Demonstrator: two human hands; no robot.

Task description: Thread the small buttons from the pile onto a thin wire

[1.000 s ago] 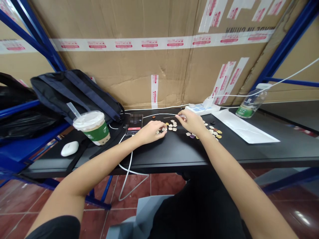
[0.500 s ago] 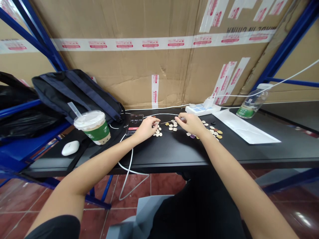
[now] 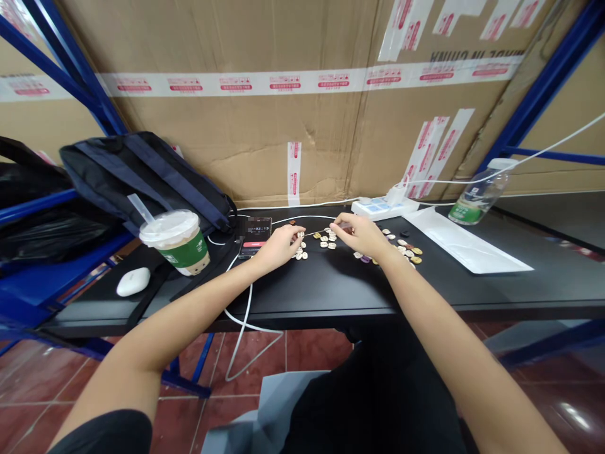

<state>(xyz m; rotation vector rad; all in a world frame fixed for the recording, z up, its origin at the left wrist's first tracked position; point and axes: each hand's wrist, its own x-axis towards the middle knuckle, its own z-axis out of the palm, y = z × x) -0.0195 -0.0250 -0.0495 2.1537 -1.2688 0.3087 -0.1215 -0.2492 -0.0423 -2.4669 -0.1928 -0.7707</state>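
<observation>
Cream oval button-like piece (image 3: 301, 234), pinched between the closed fingers of my left hand (image 3: 278, 247), above the matte black worktop (image 3: 326, 284); my right hand (image 3: 363, 234), fingers also closed, grips a slender needle-like rod (image 3: 317, 232) aimed at it.

We seem to be in a storeroom or a warehouse corner, though we cannot tell which. Blue metal rack posts (image 3: 543, 88) frame our black counter (image 3: 331, 293), and right behind it rises brown cardboard (image 3: 212, 139), sealed with printed packing tape (image 3: 189, 84) and bearing upside-down "MADE IN CHINA" lettering (image 3: 477, 56). Below us are red floor tiles (image 3: 314, 347); a backpack (image 3: 146, 170) and a drink cup (image 3: 182, 249) share our counter.
</observation>
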